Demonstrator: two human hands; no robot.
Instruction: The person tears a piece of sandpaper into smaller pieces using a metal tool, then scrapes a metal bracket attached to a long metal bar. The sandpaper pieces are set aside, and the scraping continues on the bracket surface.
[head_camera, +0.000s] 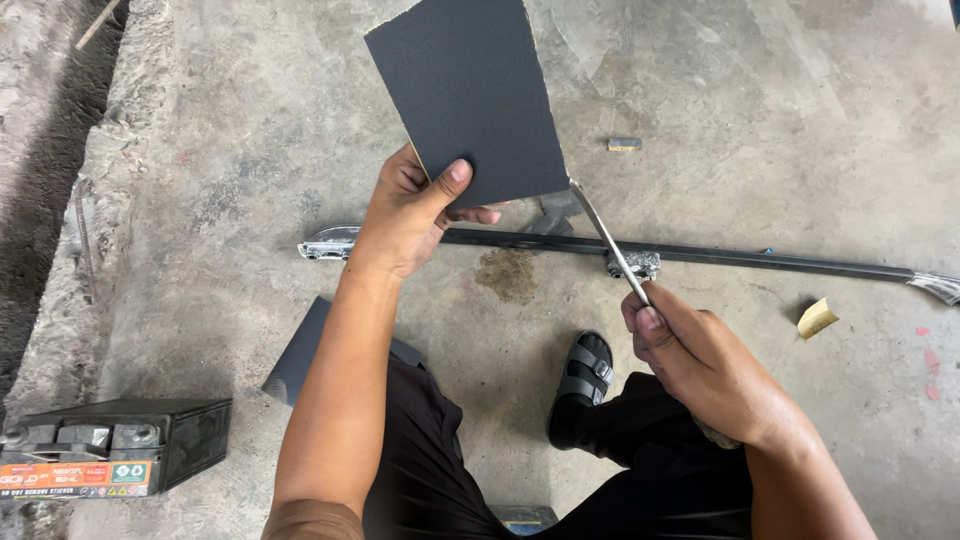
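**Sandpaper half cut, blade at its lower edge**

Left hand (415, 215) closed on a dark sheet of sandpaper (468, 95), thumb pressed on the face near the lower edge, fingers curled behind, sheet held upright above the floor (750, 130). Right hand (690, 365) closed round a thin metal blade (608, 240), tip reaching up and away from the grip to touch the sheet's lower right corner. Whether the edge is already biting in, impossible to tell.

Judged from the pale torn border along the sheet's top and right sides: already parted from a larger piece. Supporting that, a second dark sheet (300, 350) lying flat on the floor below the left grip, partly hidden by the forearm. Further trimming apparently just at its start, with no cut line visible across the held piece yet.

Just beyond both grips, across the floor: a long black rod (720, 255) with shiny metal fittings at its ends and one bracket near the middle, directly under the blade. No sign of sanding on it that can be made out.

Well to the left of the left grip, a black battery (110, 450) by a rough concrete kerb. To the right of the right grip, a small yellowish scrap (817, 318); farther off, a small block (624, 144). Between the grips and lower, a sandalled foot (583, 385) and black trousers.
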